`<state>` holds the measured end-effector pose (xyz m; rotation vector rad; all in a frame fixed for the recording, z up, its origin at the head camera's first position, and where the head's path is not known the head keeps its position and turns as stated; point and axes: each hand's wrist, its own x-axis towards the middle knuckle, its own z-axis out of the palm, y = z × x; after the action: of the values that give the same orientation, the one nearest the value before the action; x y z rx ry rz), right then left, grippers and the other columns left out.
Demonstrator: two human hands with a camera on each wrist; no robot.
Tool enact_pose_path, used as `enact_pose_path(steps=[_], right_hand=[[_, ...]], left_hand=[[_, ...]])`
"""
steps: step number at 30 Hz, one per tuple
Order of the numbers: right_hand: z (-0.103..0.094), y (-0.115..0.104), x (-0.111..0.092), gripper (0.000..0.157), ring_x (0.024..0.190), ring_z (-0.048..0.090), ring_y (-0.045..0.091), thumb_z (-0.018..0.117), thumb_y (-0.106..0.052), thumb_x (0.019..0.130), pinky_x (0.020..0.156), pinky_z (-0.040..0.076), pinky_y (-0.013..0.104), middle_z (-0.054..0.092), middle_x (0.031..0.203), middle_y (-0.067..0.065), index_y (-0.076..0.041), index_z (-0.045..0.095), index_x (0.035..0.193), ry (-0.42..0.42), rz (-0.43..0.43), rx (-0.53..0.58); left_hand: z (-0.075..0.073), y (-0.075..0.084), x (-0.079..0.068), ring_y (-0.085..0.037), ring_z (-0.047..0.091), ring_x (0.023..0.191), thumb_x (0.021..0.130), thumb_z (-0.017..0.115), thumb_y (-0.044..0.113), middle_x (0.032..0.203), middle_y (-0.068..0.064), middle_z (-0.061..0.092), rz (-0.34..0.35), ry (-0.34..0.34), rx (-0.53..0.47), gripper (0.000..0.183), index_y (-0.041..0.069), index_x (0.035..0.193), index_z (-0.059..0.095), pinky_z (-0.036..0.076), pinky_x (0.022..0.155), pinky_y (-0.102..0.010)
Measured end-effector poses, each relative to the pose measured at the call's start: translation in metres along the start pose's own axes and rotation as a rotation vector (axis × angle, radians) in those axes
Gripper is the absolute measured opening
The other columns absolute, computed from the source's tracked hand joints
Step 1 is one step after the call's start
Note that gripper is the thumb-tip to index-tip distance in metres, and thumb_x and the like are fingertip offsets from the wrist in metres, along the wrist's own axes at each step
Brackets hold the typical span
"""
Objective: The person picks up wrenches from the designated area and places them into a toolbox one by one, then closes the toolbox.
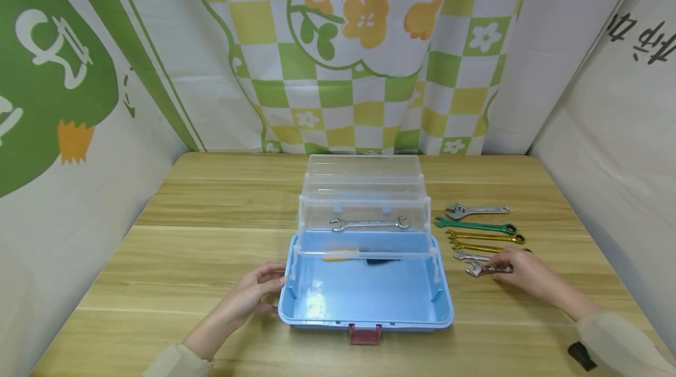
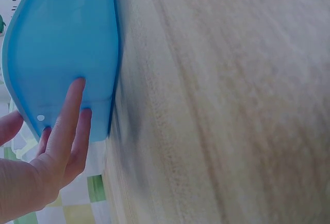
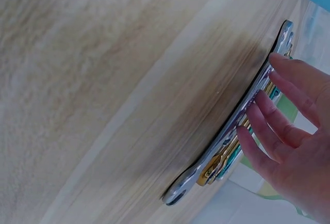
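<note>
In the head view, my left hand [image 1: 253, 295] is at the left side of an open blue toolbox [image 1: 364, 325]. Its thumb is by the rim, and in the left wrist view its fairly straight fingers [image 2: 67, 115] lie along the outer wall. To the right of the box, my right hand [image 1: 520, 271] reaches over a silver wrench [image 1: 477, 269], the nearest of a row. Seen from the right wrist, loosely extended fingertips meet the far side of that wrench [image 3: 234, 118], which lies along the wood.
Behind it lie a small silver wrench [image 1: 465, 255], two gold wrenches [image 1: 483, 236], a green wrench [image 1: 475, 225] and an adjustable wrench [image 1: 477, 210]. A double open-end wrench [image 1: 369, 224] sits in the clear tiered trays [image 1: 364, 183]. A yellow piece [image 1: 340, 255] shows under them.
</note>
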<state>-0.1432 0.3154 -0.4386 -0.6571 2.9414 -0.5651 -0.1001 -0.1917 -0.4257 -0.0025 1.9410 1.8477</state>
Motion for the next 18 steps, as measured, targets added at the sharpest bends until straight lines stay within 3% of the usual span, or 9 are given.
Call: enact_pose_path(steps=[9,18], right_hand=[[0.0019,-0.0016,0.0018,0.019,0.068,0.046,0.008,0.069,-0.007,0.073,0.052,0.039,0.022,0.053,0.079,-0.003,-0.004,0.068,0.092,-0.037,0.035,0.028],[0.0041,0.0024,0.0010,0.014,0.069,0.051,0.008,0.068,-0.006,0.073,0.053,0.043,0.021,0.056,0.080,-0.003,-0.004,0.070,0.087,0.022,0.022,0.065]], left_hand=[[-0.0006,0.0009,0.0000,-0.020,0.055,0.092,0.089,0.051,0.018,0.117,-0.024,0.046,0.008,-0.024,-0.025,0.055,-0.013,0.127,0.028,0.053,0.072,-0.044],[-0.0001,-0.0003,0.0002,-0.021,0.055,0.092,0.088,0.051,0.018,0.117,-0.025,0.046,0.005,-0.023,-0.025,0.055,-0.013,0.127,0.028,0.053,0.072,-0.045]])
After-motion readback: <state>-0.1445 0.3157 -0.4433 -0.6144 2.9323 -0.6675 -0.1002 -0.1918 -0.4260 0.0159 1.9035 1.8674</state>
